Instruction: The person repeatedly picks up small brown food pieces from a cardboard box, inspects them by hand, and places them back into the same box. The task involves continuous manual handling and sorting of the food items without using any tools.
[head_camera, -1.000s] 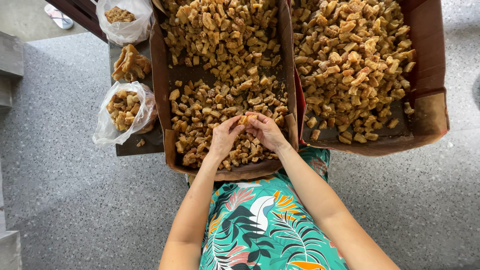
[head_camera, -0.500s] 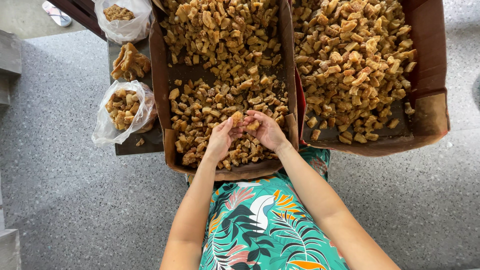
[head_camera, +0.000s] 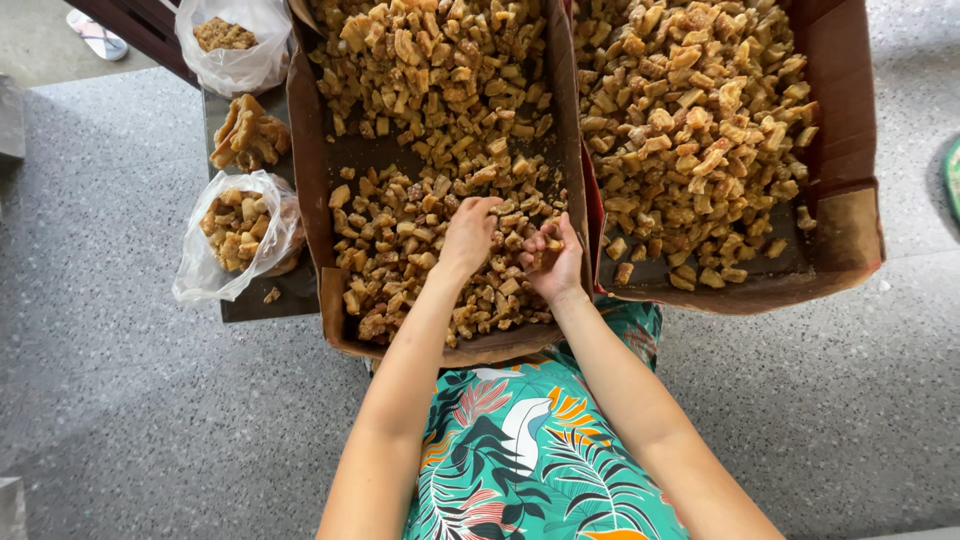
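Two brown cardboard boxes stand before me, full of golden-brown fried chunks. My left hand rests palm down on the chunks in the left box, fingers curled into the pile. My right hand hovers beside it near that box's right wall, fingers closed around a small fried chunk. The right box holds a denser heap of the same pieces.
A dark low table on the left carries an open plastic bag of chunks, a loose pile and another bag. Speckled grey floor surrounds everything. A sandal lies at the top left.
My hands were together holding one piece above the left box. Now they have parted: the left has dropped onto the pile, the right keeps a chunk.
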